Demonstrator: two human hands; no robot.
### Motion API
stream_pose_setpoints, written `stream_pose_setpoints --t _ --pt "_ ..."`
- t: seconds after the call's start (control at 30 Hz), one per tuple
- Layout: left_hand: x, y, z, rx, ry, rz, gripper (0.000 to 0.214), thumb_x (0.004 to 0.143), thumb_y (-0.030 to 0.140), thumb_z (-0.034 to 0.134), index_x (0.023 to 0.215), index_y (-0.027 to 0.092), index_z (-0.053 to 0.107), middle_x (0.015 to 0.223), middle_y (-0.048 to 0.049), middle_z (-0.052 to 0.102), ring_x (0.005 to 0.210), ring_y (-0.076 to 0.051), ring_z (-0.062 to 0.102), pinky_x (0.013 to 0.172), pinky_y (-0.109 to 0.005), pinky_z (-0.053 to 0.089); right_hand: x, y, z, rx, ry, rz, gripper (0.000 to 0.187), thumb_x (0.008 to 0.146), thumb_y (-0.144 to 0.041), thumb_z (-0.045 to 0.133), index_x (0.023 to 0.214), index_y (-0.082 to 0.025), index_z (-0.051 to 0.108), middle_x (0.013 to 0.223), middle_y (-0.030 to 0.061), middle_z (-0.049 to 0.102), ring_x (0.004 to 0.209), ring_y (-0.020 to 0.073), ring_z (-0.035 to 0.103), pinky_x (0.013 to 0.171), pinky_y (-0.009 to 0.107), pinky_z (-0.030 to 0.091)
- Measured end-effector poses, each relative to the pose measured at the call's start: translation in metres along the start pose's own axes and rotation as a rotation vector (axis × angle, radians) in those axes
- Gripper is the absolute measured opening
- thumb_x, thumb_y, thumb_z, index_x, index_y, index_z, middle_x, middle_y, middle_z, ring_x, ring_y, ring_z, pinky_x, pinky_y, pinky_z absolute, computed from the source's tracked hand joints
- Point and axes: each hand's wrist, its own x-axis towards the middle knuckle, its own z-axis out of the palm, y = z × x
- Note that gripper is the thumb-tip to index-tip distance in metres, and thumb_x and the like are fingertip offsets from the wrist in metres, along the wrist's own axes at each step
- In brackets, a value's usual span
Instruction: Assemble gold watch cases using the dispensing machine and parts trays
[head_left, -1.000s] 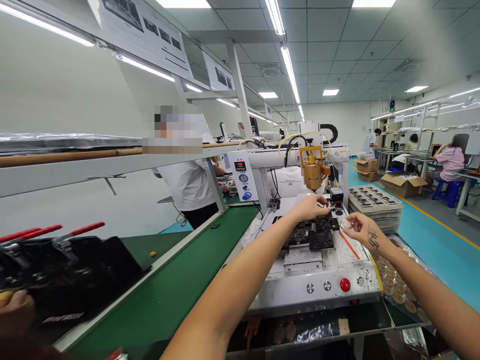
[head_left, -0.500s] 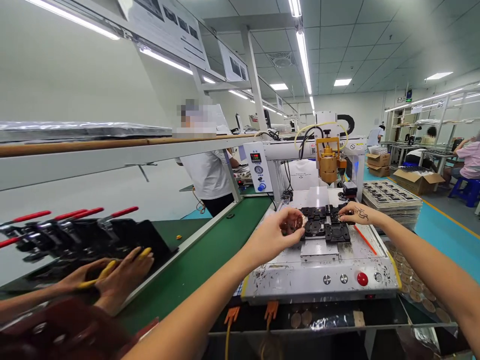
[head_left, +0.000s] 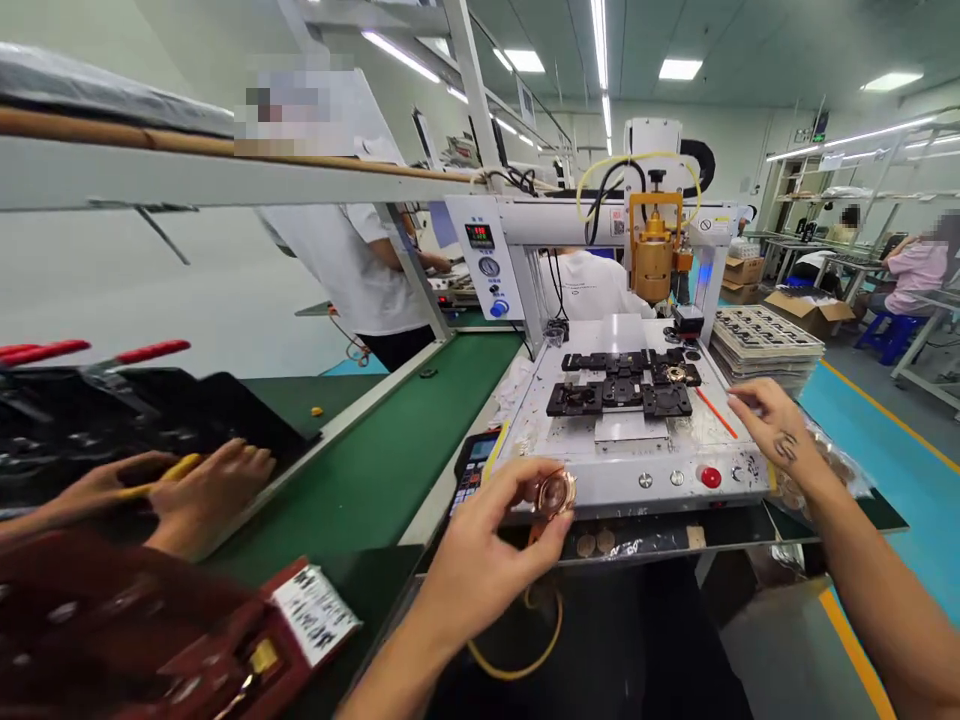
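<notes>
My left hand pinches a round rose-gold watch case between thumb and fingers, in front of the machine's front panel. My right hand hovers beside the machine bed's right edge, its fingers loosely bent and a little apart; I see nothing in it. Another rose-gold ring-shaped part sits in the right back section of the black fixture. This fixture has several blocks in two rows on the white machine bed.
Above the bed hangs a brass-coloured press head. An orange stick lies right of the fixture, near a red button. Stacked trays stand at right. At left, a co-worker's gloved hands work beside red-handled clamps.
My left hand has drawn back and down from the fixture with the watch case. My right hand has left the fixture and moved right. The view has tilted down.
</notes>
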Motion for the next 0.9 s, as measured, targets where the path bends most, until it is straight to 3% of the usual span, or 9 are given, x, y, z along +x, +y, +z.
stream_pose_setpoints --t 0.07,0.13,0.27,0.33,0.4,0.47,0.57,0.73,0.9 --pt "-0.025 -0.017 0.000 -0.021 -0.009 -0.054 0.029 0.087 0.031 0.073 0.115 0.025 0.071 0.100 -0.0035 0.077 0.082 -0.021 0.073 0.079 -0.035 0.063 -0.046 0.000 -0.014 -0.030 0.061 0.043 0.038 0.102 -0.059 0.066 0.102 -0.022 0.072 0.101 0.0088 0.068 0.093 0.0273 0.064 0.083 0.041 0.051" --pt "-0.046 -0.032 0.006 -0.050 -0.060 -0.099 0.028 0.086 0.029 0.073 0.113 0.024 0.070 0.098 -0.0030 0.077 0.083 -0.021 0.073 0.080 -0.035 0.063 -0.083 0.000 -0.016 -0.083 0.131 0.059 0.043 0.097 -0.067 0.069 0.093 -0.024 0.068 0.093 0.0070 0.065 0.091 0.0293 0.062 0.085 0.044 0.050" --pt "-0.074 -0.063 0.038 -0.117 -0.318 -0.155 0.031 0.082 0.023 0.074 0.112 0.025 0.069 0.110 -0.0049 0.078 0.098 -0.023 0.076 0.090 -0.037 0.063 -0.125 -0.024 0.015 -0.119 0.249 0.031 0.029 0.102 -0.052 0.068 0.097 -0.024 0.064 0.096 0.0105 0.064 0.097 0.0341 0.060 0.095 0.056 0.047" --pt "-0.078 -0.079 0.060 -0.128 -0.447 -0.131 0.034 0.078 0.019 0.078 0.109 0.025 0.068 0.133 -0.0090 0.076 0.125 -0.028 0.071 0.109 -0.043 0.058 -0.139 -0.050 0.046 -0.059 0.147 -0.068 0.013 0.105 -0.037 0.065 0.101 -0.025 0.066 0.095 0.0109 0.067 0.093 0.0325 0.063 0.090 0.053 0.052" --pt "-0.076 -0.094 0.079 -0.102 -0.506 -0.095 0.035 0.075 0.017 0.081 0.106 0.025 0.068 0.148 -0.0117 0.069 0.144 -0.032 0.060 0.124 -0.049 0.046 -0.149 -0.078 0.082 0.039 -0.080 -0.208 0.009 0.105 -0.027 0.062 0.101 -0.027 0.070 0.094 0.0093 0.072 0.088 0.0292 0.069 0.081 0.046 0.059" --pt "-0.071 -0.106 0.092 -0.070 -0.511 -0.083 0.032 0.075 0.015 0.079 0.104 0.024 0.067 0.145 -0.0130 0.071 0.144 -0.034 0.060 0.125 -0.052 0.044 -0.154 -0.099 0.117 0.106 -0.244 -0.301 0.016 0.104 -0.019 0.059 0.109 -0.027 0.072 0.098 0.0078 0.076 0.088 0.0269 0.072 0.080 0.041 0.062" --pt "-0.069 -0.115 0.098 -0.059 -0.509 -0.083 0.030 0.075 0.013 0.076 0.102 0.023 0.068 0.141 -0.0125 0.073 0.140 -0.033 0.063 0.123 -0.052 0.047 -0.156 -0.108 0.151 0.126 -0.326 -0.312 0.032 0.102 -0.005 0.050 0.118 -0.024 0.070 0.103 0.0097 0.076 0.094 0.0270 0.074 0.084 0.041 0.065" --pt "-0.085 -0.112 0.092 -0.083 -0.564 -0.089 0.037 0.075 0.015 0.080 0.110 0.024 0.070 0.161 -0.0123 0.061 0.157 -0.032 0.049 0.136 -0.054 0.028 -0.163 -0.095 0.160 0.082 -0.374 -0.286 0.021 0.108 -0.015 0.053 0.117 -0.021 0.071 0.106 0.0127 0.074 0.096 0.0292 0.073 0.086 0.043 0.064" --pt "-0.082 -0.106 0.084 -0.101 -0.633 -0.145 0.033 0.078 0.016 0.081 0.108 0.025 0.073 0.163 -0.0120 0.059 0.158 -0.032 0.048 0.135 -0.053 0.032 -0.176 -0.081 0.167 0.097 -0.416 -0.334 0.027 0.112 -0.023 0.050 0.109 -0.019 0.077 0.096 0.0137 0.075 0.090 0.0285 0.070 0.080 0.041 0.061"
